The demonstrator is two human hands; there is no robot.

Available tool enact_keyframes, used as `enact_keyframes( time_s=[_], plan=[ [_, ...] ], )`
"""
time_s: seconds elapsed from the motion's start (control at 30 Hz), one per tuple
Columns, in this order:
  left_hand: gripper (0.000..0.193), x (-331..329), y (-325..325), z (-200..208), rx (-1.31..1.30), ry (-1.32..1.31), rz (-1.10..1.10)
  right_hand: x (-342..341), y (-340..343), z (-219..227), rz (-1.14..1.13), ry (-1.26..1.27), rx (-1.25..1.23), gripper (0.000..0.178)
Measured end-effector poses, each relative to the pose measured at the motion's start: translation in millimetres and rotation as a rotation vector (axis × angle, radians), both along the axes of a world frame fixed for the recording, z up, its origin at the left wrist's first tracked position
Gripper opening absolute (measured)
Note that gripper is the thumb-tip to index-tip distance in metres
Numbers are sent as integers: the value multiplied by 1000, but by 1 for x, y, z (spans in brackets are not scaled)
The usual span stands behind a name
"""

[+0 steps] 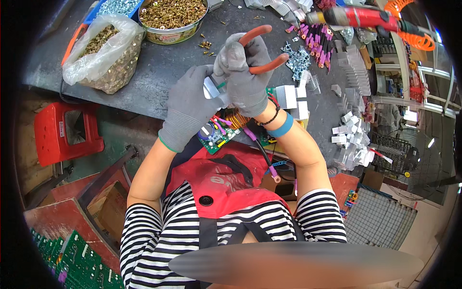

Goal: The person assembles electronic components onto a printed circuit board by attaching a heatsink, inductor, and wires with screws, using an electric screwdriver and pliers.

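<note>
Both my hands wear grey gloves and meet above the near edge of the dark workbench. My right hand [245, 72] is closed around a pair of pliers with red handles [270, 64] that stick out to the right; their jaws are hidden. Fingers of my left hand [190, 98] close on a shiny silver metal piece [211, 89], right beside my right hand. Below them lies a green circuit board [211, 144] with a copper coil [237, 119], blue and yellow components and pink-tipped cables. A finned silver heat sink [286, 97] stands right of my right wrist.
A plastic bag of small screws [113, 72] and a round tub of brass screws [174, 34] occupy the left. Small metal clips [296, 62], pink-ended cables [317, 41], a red power screwdriver [358, 17] and several heat sinks [353, 72] lie right. A red stool [50, 135] stands left.
</note>
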State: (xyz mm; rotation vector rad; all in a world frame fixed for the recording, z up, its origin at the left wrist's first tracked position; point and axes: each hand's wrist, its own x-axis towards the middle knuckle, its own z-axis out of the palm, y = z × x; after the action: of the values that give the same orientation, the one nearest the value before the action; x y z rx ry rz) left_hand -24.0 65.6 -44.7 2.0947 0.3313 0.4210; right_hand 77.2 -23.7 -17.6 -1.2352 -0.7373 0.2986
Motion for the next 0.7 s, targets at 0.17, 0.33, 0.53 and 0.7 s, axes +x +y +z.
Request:
enact_keyframes(
  time_s=[0.17,0.33,0.53,0.7],
  plan=[
    [53,-1,1,-4,5,-52,-13,-5,6,1,-124,-23,21,18],
    [54,-4,0,-1,-21,20,0,-6,10,1,-150,-17,27,18],
    [55,-6,-4,3,-72,-23,-16,-16,-10,17,-71,-396,160,14],
    [62,3,-3,6,-137,32,-15,23,-40,73,-203,95,304,25]
  ],
)
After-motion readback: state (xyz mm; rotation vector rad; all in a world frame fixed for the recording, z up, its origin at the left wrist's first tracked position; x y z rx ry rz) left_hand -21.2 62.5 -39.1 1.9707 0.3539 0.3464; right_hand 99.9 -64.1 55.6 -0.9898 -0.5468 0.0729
